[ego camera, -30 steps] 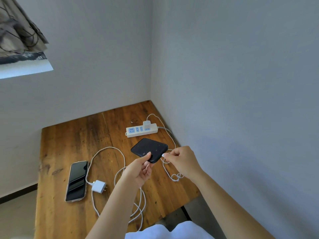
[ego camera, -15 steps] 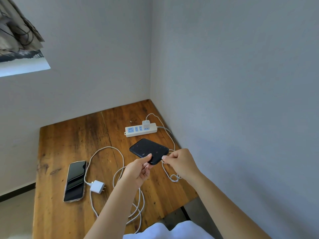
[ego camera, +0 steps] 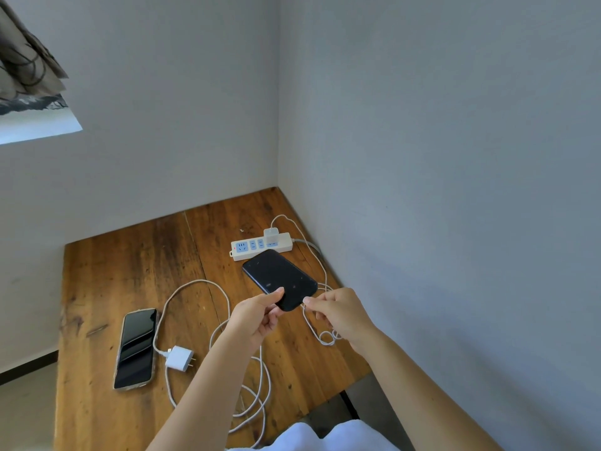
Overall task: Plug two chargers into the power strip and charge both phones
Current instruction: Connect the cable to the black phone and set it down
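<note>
My left hand (ego camera: 257, 315) grips the near end of a black phone (ego camera: 278, 277), lifted above the table. My right hand (ego camera: 338, 312) pinches the white cable end (ego camera: 305, 302) against the phone's bottom edge. That cable runs to a white charger (ego camera: 271, 235) plugged into the right end of the white power strip (ego camera: 260, 246). A second phone (ego camera: 136, 348) lies screen up at the left. Beside it lies a second white charger (ego camera: 180, 358), unplugged, its cable (ego camera: 195, 284) looping over the table.
The wooden table (ego camera: 130, 262) sits in a corner with walls behind and to the right. Its front edge drops to the floor near me. Loose cable loops (ego camera: 257, 398) hang over the near edge. A curtain (ego camera: 26, 70) hangs at the upper left.
My right hand has brought the cable end closer, up to the phone's bottom edge. The left hand and phone have stayed almost still.
</note>
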Demonstrator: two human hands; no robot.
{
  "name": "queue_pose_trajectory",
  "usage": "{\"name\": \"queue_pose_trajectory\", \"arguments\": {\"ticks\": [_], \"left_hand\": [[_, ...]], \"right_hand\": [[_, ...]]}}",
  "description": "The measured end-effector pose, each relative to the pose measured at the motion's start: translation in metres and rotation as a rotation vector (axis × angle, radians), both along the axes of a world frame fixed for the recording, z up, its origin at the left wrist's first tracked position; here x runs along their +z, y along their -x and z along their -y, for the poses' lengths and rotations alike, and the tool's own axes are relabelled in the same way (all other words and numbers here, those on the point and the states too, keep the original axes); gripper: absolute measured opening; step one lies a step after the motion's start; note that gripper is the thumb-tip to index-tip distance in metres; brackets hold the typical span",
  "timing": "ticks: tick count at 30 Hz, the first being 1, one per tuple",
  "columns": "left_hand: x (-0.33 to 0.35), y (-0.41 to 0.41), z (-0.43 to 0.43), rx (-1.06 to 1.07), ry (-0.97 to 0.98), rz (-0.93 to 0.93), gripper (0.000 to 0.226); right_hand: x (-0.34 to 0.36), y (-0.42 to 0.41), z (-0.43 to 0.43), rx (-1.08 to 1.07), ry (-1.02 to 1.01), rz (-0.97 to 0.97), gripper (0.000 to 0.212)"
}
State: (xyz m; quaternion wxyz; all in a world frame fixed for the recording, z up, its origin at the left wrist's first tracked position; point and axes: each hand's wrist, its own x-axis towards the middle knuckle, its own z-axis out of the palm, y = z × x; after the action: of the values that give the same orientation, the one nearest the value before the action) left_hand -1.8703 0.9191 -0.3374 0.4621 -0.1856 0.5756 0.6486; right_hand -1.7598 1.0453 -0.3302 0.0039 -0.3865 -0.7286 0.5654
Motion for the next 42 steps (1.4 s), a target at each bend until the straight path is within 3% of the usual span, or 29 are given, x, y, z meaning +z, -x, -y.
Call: {"name": "queue_pose_trajectory", "arguments": {"ticks": [7,17,42], "left_hand": [[-0.006,-0.002,0.003,-0.012,-0.093,-0.080,0.027],[-0.008,0.002,0.007,-0.041,-0.158,-0.108,0.027],[-0.007,0.000,0.001,0.020,-0.178,-0.033,0.031]], "right_hand": [[-0.008,-0.003,-0.001,0.102,0.031,0.000,0.017],[-0.017,-0.002,-0.002,0.088,0.032,0.001,0.022],[-0.023,-0.003,-0.007,0.068,0.081,-0.007,0.020]]}}
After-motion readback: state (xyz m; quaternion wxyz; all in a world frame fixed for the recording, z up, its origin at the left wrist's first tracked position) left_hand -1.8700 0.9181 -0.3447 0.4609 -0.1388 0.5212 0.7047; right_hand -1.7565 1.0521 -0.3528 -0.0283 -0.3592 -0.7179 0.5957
